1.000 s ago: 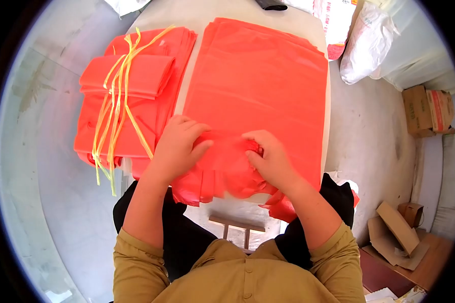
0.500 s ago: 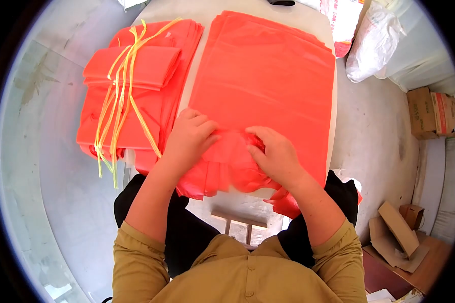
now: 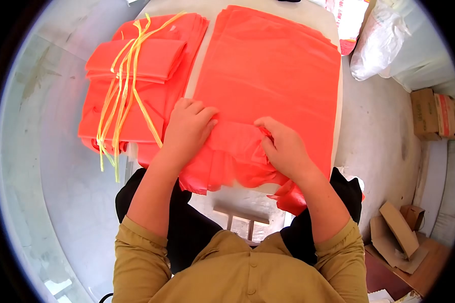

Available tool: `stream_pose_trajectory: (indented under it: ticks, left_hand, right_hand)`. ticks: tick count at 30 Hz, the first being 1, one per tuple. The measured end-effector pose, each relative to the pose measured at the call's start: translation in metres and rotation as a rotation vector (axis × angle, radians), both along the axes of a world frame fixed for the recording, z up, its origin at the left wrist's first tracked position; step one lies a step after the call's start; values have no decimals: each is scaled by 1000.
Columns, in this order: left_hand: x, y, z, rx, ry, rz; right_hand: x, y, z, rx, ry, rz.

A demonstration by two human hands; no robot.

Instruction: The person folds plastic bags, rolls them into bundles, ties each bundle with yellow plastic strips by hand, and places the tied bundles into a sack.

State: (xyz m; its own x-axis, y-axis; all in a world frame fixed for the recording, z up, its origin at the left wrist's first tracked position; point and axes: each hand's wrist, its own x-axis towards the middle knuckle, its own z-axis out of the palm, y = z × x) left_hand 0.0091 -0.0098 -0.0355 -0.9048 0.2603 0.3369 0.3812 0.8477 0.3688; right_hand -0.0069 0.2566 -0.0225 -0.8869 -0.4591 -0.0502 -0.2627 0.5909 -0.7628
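Observation:
A stack of thin red plastic bags (image 3: pixel 273 70) lies flat in front of me, its near edge crumpled and hanging over the table's front. My left hand (image 3: pixel 191 123) is closed on the near left part of the top bag, fingers curled against the plastic. Across from it, my right hand (image 3: pixel 284 144) pinches a gathered fold of the same bag between thumb and fingers. Loose, wrinkled plastic (image 3: pixel 235 146) stretches between the two hands. On the left rests a second pile of folded red bags (image 3: pixel 136 101), with yellow plastic strips (image 3: pixel 121 86) laid over it.
The pale table (image 3: pixel 318 17) shows around the bags. White sacks (image 3: pixel 379 43) stand at the back right. Cardboard boxes (image 3: pixel 429 113) and an opened carton (image 3: pixel 397 237) are on the right. A wooden stool-like frame (image 3: pixel 241 216) is below the table's front edge.
Both hands keep hold of the bag. My right hand has shifted slightly right and away from me, and the plastic between the hands looks more spread. The whole view has moved a little.

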Motion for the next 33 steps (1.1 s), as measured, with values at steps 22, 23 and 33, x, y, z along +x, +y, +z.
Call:
stream_pose_trajectory:
  ticks: [22, 23, 33]
  left_hand:
    - [24, 70, 2, 66, -82, -414]
    - [25, 71, 4, 58, -92, -408]
    - [37, 101, 3, -50, -100, -272]
  right_hand:
    - [3, 99, 19, 211, 26, 45]
    - [5, 107, 19, 218, 28, 23]
    - [38, 157, -1, 157, -52, -272]
